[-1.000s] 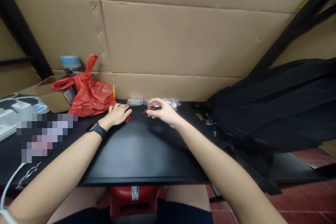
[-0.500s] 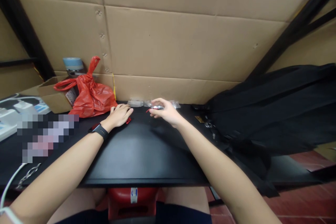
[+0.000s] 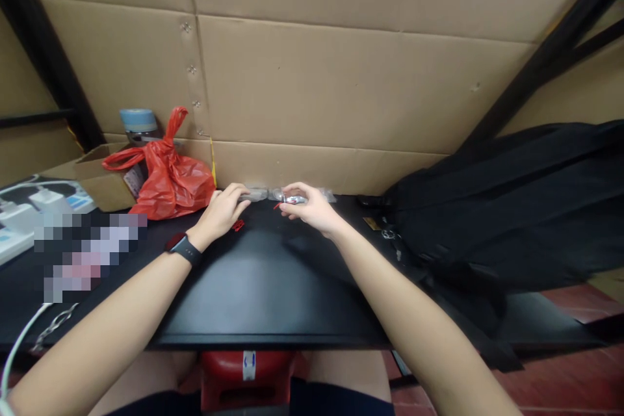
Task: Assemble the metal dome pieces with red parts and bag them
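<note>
My right hand point(image 3: 314, 211) is closed, thumb and fingers pinching a small silvery piece with thin red ends point(image 3: 294, 199); its exact kind cannot be made out. My left hand point(image 3: 221, 213), with a dark watch point(image 3: 184, 249) on the wrist, has its thumb apart from its fingers. Its fingertips are by the left end of a clear plastic packet point(image 3: 256, 194); whether they touch it is unclear. A small red tangled piece point(image 3: 238, 225) lies on the black table point(image 3: 258, 286) below the left thumb. Another clear plastic packet point(image 3: 324, 195) is partly hidden behind my right hand.
A knotted red plastic bag point(image 3: 173, 182) stands left of my left hand, by a cardboard box point(image 3: 110, 185) and a blue-lidded jar point(image 3: 139, 122). Farther left is a white power strip point(image 3: 19, 231). Black fabric point(image 3: 511, 201) heaps on the right. A cardboard wall point(image 3: 316, 91) closes the back.
My left hand has lifted off the table and shifted slightly right and away from me, towards the clear packet. My right hand keeps its pinch on the silvery piece, almost unmoved.
</note>
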`<state>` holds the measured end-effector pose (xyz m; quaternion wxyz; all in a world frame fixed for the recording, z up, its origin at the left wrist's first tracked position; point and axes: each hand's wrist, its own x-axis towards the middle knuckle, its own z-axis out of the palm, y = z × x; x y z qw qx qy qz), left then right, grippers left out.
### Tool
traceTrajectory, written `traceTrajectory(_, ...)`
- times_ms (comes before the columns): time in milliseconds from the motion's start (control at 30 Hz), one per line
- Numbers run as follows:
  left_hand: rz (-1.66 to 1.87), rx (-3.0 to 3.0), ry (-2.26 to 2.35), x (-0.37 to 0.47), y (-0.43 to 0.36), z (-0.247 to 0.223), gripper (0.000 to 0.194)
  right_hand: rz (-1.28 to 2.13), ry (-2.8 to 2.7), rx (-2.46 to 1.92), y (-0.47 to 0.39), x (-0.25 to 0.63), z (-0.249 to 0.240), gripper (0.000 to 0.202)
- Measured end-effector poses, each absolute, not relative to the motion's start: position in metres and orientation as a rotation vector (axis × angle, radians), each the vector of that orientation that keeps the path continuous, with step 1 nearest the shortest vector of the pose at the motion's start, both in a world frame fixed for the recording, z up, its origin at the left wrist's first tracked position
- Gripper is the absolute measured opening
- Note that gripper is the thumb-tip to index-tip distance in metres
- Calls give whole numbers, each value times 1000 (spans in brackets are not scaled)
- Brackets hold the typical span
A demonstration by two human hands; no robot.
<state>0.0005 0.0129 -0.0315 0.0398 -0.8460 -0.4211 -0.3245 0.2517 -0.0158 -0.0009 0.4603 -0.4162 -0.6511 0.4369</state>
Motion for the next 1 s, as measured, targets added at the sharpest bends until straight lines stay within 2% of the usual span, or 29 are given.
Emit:
traceTrajectory(100, -1065, -2619, -1195, 9, 5, -26, 19, 1044, -1620, -1011, -13, 255, -1, 42)
traceTrajectory(167, -956, -2592, -1269, 11, 2, -25, 17, 1030, -1631, -1010, -12, 257, -1, 42)
traceTrajectory(333, -538, -2529, -1442, 5, 8, -33, 38, 1006, -1681, -1019, -14, 257, 1, 40)
traceTrajectory(567, -363, -2621, -1662, -8, 35, -54, 53, 1020, -1736, -1044, -19, 252, 3, 38)
traceTrajectory(700, -463, -2599, -1629, -9, 32, -49, 51, 1014, -1735, -1038, -18, 253, 4, 38)
traceTrajectory(900, -879, -2631, -1338, -2, 15, -28, 31, 951, -1730, -1065, -18, 257, 7, 42)
traceTrajectory(1000, -1045, -2782, -1267, 10, 6, -25, 28, 891, -1770, -1061, -17, 259, 8, 42)
